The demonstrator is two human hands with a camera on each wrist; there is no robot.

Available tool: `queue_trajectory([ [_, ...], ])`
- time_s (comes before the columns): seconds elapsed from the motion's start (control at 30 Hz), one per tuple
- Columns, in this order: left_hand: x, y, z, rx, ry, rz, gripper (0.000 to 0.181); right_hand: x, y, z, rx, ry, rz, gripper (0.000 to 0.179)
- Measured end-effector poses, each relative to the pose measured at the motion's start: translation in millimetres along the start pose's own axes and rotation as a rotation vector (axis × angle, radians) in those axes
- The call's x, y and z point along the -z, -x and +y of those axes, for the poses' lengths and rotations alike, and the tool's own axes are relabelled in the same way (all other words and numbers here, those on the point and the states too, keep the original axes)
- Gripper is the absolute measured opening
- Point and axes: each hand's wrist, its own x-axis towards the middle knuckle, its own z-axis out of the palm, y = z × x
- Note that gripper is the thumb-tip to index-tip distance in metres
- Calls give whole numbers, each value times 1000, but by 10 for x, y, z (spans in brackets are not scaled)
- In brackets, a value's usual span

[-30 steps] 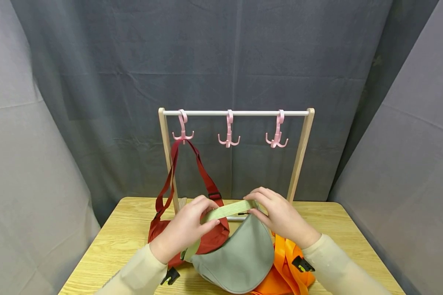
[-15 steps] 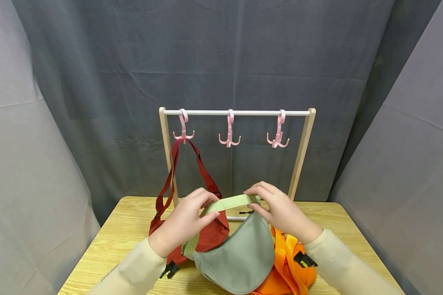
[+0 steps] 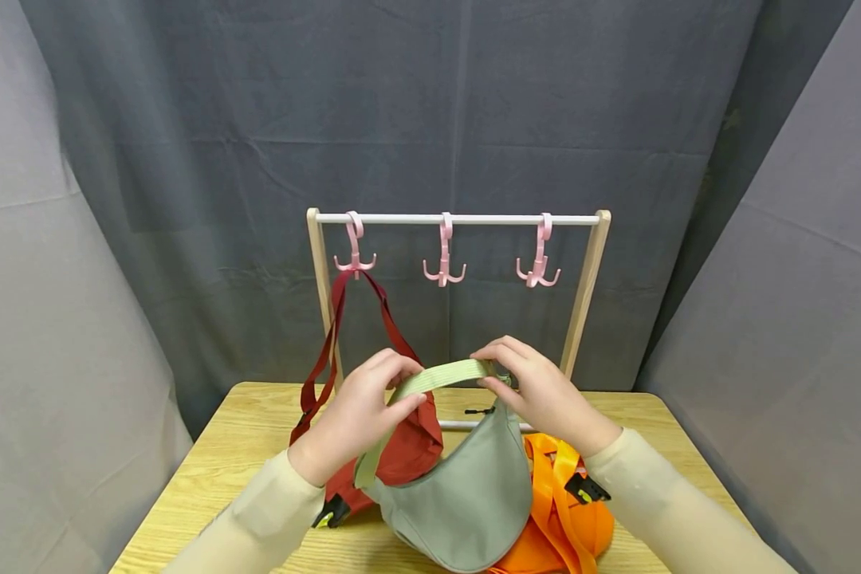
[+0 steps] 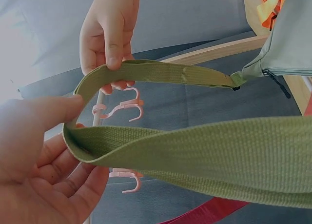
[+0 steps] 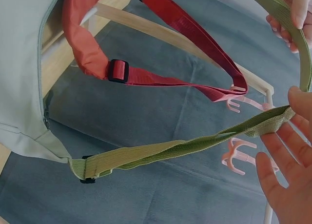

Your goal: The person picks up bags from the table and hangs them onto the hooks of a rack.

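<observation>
Both hands hold the light green strap of a grey-green shoulder bag in front of the rack. My left hand pinches the strap's left part between thumb and fingers. On the strap's right part, near the bag's end, my right hand also pinches it. Between them the strap bows upward, and the bag hangs below; whether its bottom touches the table cannot be told. In the left wrist view, the strap loops through the left hand. A black zip pull shows at the bag's opening.
A red bag hangs by its strap from the left pink hook. The middle hook and right hook hang bare on the white rail. An orange bag lies on the wooden table at right.
Both hands have risen a little, lifting the green strap higher. The strap's arch has grown and the bag's upper right end has come up with it.
</observation>
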Motion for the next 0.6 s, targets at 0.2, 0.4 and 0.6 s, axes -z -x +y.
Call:
queue_trajectory([
  [0.2,35,-57,23,4,19,15,23,62,-67,2,-14,-8,5,36],
  [0.4,63,-113,30,-11,21,40,23,124,-118,-4,-42,-32,7,37],
  [0.6,85,-150,41,7,47,56,25,177,-175,5,-36,-58,27,37],
])
